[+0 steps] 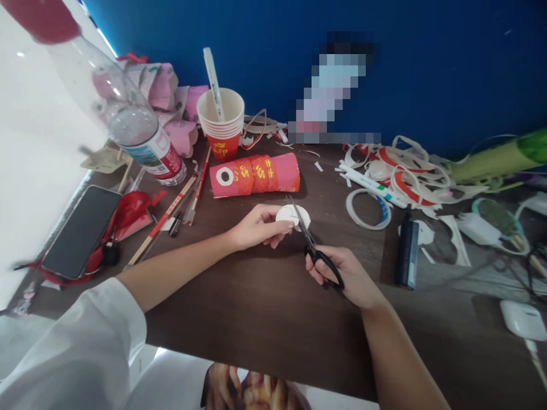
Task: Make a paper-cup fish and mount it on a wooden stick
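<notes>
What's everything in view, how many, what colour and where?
Scissors: one, black-handled, right hand
Disc: one, white, left hand
Roll: one, pink-red, beyond hands
Stacked cups: several, red-white, behind roll
Pen: one, white, in cups
Bottle: one, clear, left
Phone: one, black, left
Tape ring: one, whitish-blue, right
Black marker: one, right
Scraps: many, white-red, right rear
Case: one, white, far right
Table: one, brown, underneath
Smaller clutter: uncounted, mixed, both sides
Left hand, right hand: bare, centre
</notes>
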